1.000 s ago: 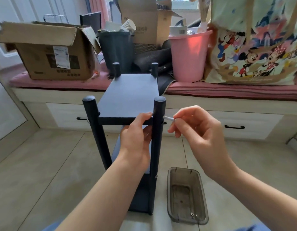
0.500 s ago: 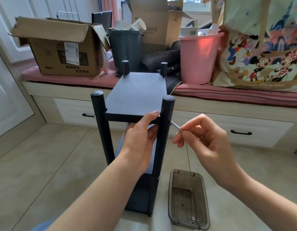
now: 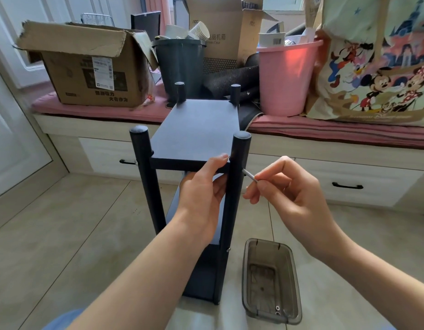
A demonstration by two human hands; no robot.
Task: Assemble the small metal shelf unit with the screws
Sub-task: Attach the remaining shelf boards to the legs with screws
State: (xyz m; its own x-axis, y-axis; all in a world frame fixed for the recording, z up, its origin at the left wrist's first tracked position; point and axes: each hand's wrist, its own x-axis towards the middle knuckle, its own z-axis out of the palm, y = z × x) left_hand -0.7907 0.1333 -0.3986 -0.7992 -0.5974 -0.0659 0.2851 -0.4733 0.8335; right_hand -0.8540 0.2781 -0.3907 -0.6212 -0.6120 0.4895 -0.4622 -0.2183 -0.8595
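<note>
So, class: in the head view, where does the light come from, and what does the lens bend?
Head view: daylight from the window behind glows through the pink bin; the wide lens bows the bench and floor lines; hands, shelf and screw are sharp.

Bare forearms, bare hands

The left hand (image 3: 201, 196) and right hand (image 3: 292, 194) wear no rings or watch; light blue cloth shows at the bottom edge.

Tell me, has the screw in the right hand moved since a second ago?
Yes. The screw has swung its outer end downward against the near right post; it lay nearly level, and now slopes down toward the right hand, its tip staying at the post.
</note>
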